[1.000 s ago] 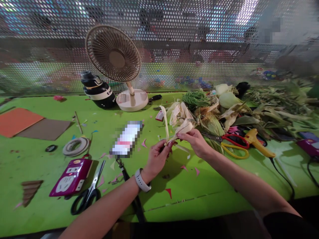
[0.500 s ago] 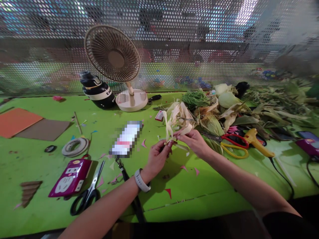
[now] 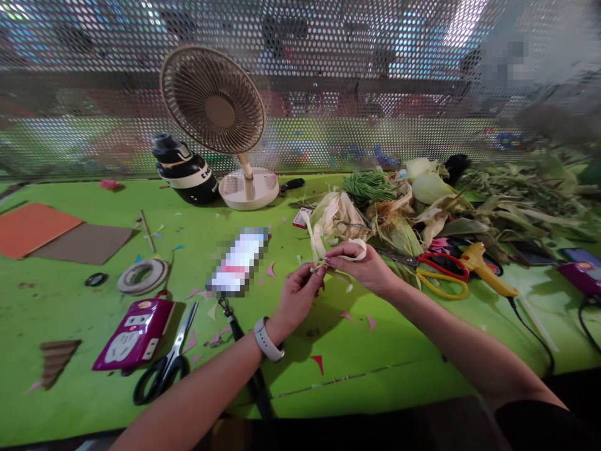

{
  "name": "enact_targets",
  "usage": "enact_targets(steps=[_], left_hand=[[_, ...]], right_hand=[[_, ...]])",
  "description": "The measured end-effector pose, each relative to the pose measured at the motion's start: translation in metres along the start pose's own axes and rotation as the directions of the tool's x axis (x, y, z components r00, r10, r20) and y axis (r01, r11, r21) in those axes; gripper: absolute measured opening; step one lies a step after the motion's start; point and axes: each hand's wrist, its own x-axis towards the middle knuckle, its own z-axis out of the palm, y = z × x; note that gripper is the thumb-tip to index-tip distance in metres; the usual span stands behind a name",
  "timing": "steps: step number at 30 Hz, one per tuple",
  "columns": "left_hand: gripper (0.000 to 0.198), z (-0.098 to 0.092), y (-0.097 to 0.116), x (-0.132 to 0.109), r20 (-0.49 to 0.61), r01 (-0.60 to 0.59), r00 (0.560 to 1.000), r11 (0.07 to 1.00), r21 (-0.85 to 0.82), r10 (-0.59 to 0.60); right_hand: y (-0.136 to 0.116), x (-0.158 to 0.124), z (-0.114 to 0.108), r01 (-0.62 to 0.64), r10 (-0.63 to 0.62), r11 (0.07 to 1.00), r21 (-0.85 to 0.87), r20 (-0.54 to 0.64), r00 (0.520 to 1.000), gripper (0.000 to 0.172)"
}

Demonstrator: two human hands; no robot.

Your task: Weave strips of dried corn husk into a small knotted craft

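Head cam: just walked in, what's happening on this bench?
A person holds a bundle of pale corn husk strips over the green table. The left hand, with a band on its wrist, pinches the bundle's lower end. The right hand curls one strip into a loop at its fingertips. A pile of husks lies just behind, with red-and-yellow scissors beside it and black scissors near the left forearm.

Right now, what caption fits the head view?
Left hand and right hand pinch a husk strip over the green table.
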Motion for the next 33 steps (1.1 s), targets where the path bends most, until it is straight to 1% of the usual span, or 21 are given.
enact_targets(steps=[5, 8, 11, 13, 15, 16, 17, 18, 19, 20, 21, 22, 23, 24, 25, 26, 27, 28, 30, 31, 33], left_hand=[[0.032, 0.000, 0.002, 0.000, -0.026, -0.019, 0.999, 1.000, -0.009, 0.018], [0.031, 0.000, 0.003, 0.000, -0.043, -0.026, 0.999, 1.000, -0.014, 0.025], [0.027, -0.001, 0.003, 0.000, -0.078, -0.030, 0.997, 0.997, -0.067, 0.025], [0.024, -0.001, 0.004, -0.001, -0.094, -0.032, 0.995, 0.995, -0.092, 0.023], [0.023, -0.002, 0.005, -0.001, -0.092, -0.030, 0.996, 0.996, -0.087, 0.022], [0.024, -0.002, 0.006, -0.001, -0.086, -0.028, 0.996, 0.997, -0.078, 0.021], [0.025, -0.001, 0.008, -0.001, -0.079, -0.024, 0.997, 0.997, -0.068, 0.019], [0.026, -0.001, 0.010, -0.002, -0.069, -0.020, 0.998, 0.998, -0.058, 0.016], [0.028, 0.000, 0.011, -0.002, -0.055, -0.014, 0.998, 0.999, -0.049, 0.011], [0.029, 0.000, 0.013, -0.003, -0.037, -0.005, 0.999, 0.999, -0.041, 0.004], [0.031, 0.001, 0.014, -0.004, -0.015, 0.003, 1.000, 0.999, -0.034, -0.004], [0.032, 0.001, 0.014, -0.004, 0.010, 0.009, 1.000, 1.000, -0.027, -0.009], [0.033, 0.002, 0.015, -0.005, 0.038, 0.012, 0.999, 1.000, -0.017, -0.011], [0.033, 0.003, 0.014, -0.006, 0.070, 0.013, 0.997, 1.000, -0.005, -0.013], [0.034, 0.003, 0.014, -0.007, 0.104, 0.016, 0.994, 1.000, 0.008, -0.017], [0.034, 0.004, 0.013, -0.007, 0.139, 0.025, 0.990, 1.000, 0.020, -0.027], [0.035, 0.004, 0.012, -0.008, 0.173, 0.039, 0.984, 0.999, 0.026, -0.043], [0.035, 0.005, 0.012, -0.008, 0.206, 0.061, 0.976, 0.998, 0.026, -0.064], [0.035, 0.006, 0.011, -0.009, 0.255, 0.116, 0.960, 0.993, 0.007, -0.114], [0.034, 0.006, 0.010, -0.010, 0.272, 0.142, 0.953, 0.990, -0.006, -0.135], [0.033, 0.006, 0.009, -0.009, 0.292, 0.174, 0.943, 0.984, -0.029, -0.158]], right_hand=[[-0.002, -0.002, 0.004, 0.005, -0.005, 1.000, 0.010, -0.034, 0.999, 0.014], [-0.004, -0.002, 0.003, -0.042, 0.044, 0.994, 0.101, -0.017, 0.999, 0.016], [0.003, 0.000, 0.000, -0.120, 0.122, 0.967, 0.225, 0.004, 0.993, 0.019], [0.012, 0.005, -0.004, -0.214, 0.205, 0.936, 0.278, 0.062, 0.977, 0.022], [0.020, 0.009, -0.011, -0.348, 0.317, 0.903, 0.251, 0.156, 0.936, 0.028], [0.023, 0.011, -0.014, -0.385, 0.358, 0.899, 0.208, 0.156, 0.921, 0.033], [0.024, 0.013, -0.018, -0.384, 0.370, 0.911, 0.151, 0.113, 0.922, 0.037], [0.024, 0.014, -0.022, -0.345, 0.344, 0.935, 0.083, 0.029, 0.939, 0.042], [0.021, 0.014, -0.026, -0.277, 0.276, 0.961, -0.002, -0.077, 0.958, 0.047], [0.017, 0.014, -0.029, -0.196, 0.177, 0.975, -0.103, -0.171, 0.969, 0.050], [0.011, 0.013, -0.031, -0.117, 0.065, 0.971, -0.210, -0.241, 0.968, 0.052], [0.005, 0.011, -0.033, -0.048, -0.039, 0.950, -0.309, -0.269, 0.962, 0.051], [-0.002, 0.009, -0.033, 0.016, -0.123, 0.923, -0.384, -0.256, 0.959, 0.044], [-0.009, 0.007, -0.032, 0.076, -0.183, 0.902, -0.426, -0.216, 0.959, 0.034], [-0.015, 0.005, -0.030, 0.124, -0.210, 0.893, -0.432, -0.157, 0.965, 0.025], [-0.020, 0.003, -0.027, 0.154, -0.212, 0.900, -0.408, -0.101, 0.972, 0.021], [-0.024, 0.001, -0.024, 0.161, -0.193, 0.919, -0.360, -0.055, 0.980, 0.019], [-0.028, 0.000, -0.021, 0.142, -0.152, 0.946, -0.293, -0.012, 0.988, 0.020], [-0.031, -0.002, -0.016, 0.065, -0.060, 0.991, -0.116, 0.049, 0.997, 0.024], [-0.031, -0.003, -0.014, 0.021, -0.020, 1.000, -0.019, 0.073, 0.997, 0.025], [-0.030, -0.003, -0.012, -0.038, 0.024, 0.987, 0.156, 0.089, 0.996, 0.026]])
